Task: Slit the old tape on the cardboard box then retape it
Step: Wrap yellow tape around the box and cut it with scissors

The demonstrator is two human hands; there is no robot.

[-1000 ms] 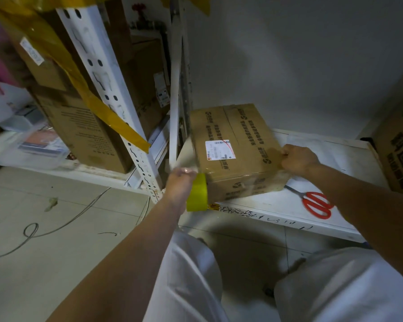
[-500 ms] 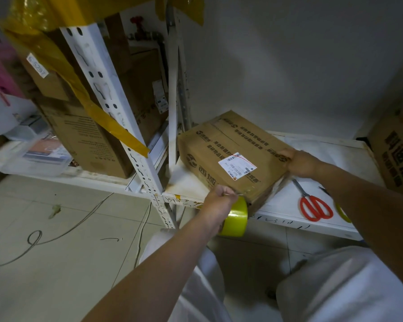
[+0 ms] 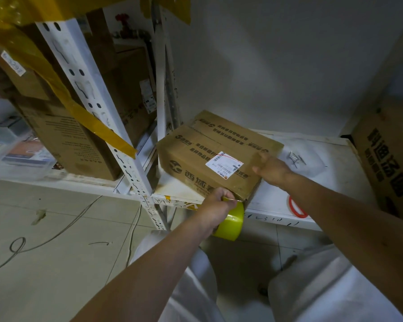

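box point(image 3: 209, 156) swung further (corner toward viewer) — left grip point(image 3: 215, 206) clutches tape roll point(image 3: 230, 220) | right grip point(image 3: 271, 169) flat

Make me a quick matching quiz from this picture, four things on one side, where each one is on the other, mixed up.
Things:
1. tape roll
2. shipping label
3. scissors
4. right hand

Places:
A. on top of the cardboard box
B. on the white shelf, partly behind the right forearm
C. on the box's right edge
D. in the left hand, at the box's near corner

Pairs: 1-D, 2-A, 3-B, 4-C
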